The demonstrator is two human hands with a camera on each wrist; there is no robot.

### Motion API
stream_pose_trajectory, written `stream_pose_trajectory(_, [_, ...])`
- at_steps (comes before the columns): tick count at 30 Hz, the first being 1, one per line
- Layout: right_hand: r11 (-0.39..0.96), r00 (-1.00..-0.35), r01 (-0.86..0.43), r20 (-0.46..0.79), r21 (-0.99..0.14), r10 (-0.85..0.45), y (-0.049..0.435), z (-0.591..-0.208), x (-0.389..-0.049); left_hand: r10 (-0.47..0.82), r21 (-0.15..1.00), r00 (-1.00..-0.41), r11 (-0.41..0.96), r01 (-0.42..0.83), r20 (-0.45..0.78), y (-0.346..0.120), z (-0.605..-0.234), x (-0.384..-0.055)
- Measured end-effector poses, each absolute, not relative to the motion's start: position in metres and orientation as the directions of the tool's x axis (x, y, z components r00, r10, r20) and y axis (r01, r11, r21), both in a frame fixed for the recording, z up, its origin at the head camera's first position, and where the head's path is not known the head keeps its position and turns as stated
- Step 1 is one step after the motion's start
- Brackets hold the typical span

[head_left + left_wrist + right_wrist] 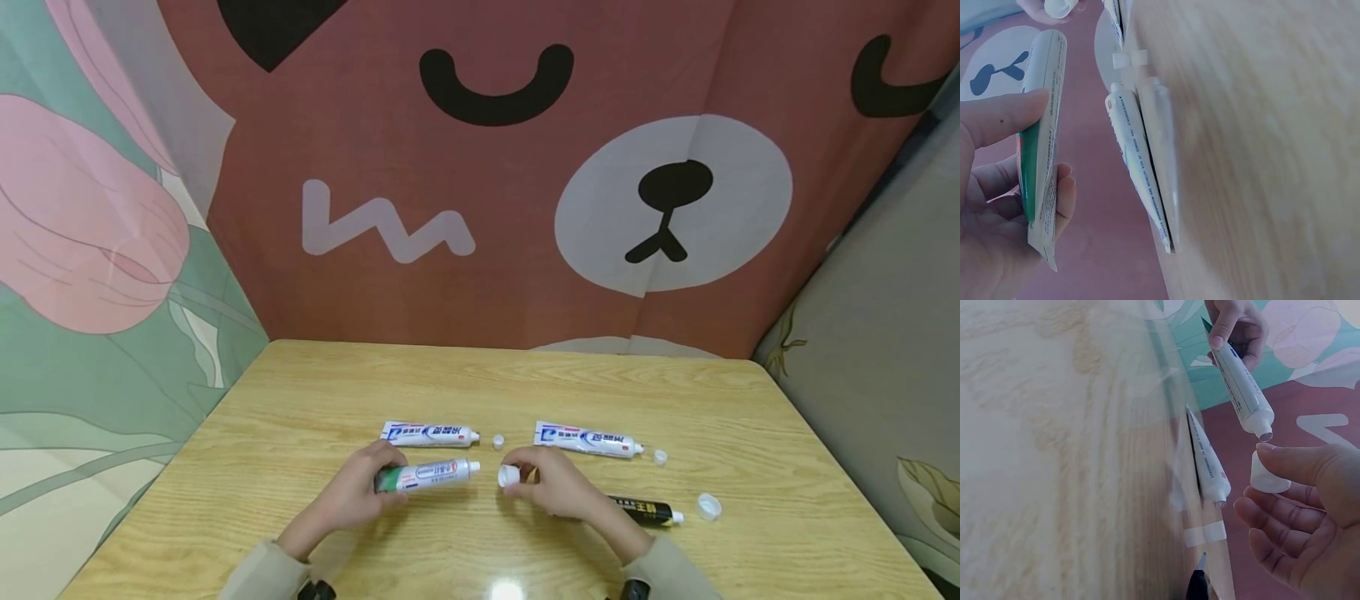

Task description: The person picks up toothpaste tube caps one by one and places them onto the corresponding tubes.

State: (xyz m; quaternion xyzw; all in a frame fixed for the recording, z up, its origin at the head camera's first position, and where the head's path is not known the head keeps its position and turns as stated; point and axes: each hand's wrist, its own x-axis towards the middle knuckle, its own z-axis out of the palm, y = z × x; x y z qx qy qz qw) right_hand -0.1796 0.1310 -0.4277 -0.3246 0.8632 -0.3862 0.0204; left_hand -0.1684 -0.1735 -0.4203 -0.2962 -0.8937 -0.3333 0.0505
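In the head view, the person's left hand (360,492) grips a white-and-green tube (438,473) by its green tail end, thumb against one side and fingers curled round the other. The tube's long axis runs nearly level, its bare nozzle (475,468) pointing to 3 o'clock (tipped a touch towards 2). Across a small gap, at 3 o'clock from that nozzle, sits a white cap (509,476), pinched between the thumb and fingers of the right hand (555,483). From those right fingertips the tube lies at 9 o'clock, its nozzle nearer to them than to the left fingers. At 4 o'clock from the right hand lies a black tube (647,510), partly hidden
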Motion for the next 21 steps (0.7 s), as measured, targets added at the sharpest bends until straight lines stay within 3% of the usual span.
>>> stream_pose_trajectory(21, [0.427, -0.795, -0.528, 0.251, -0.734, -0.552, 0.114, -0.416, -0.182, 0.491, 0.544, -0.787, 0.571, 0.615, 0.374, -0.168, -0.416, -0.169])
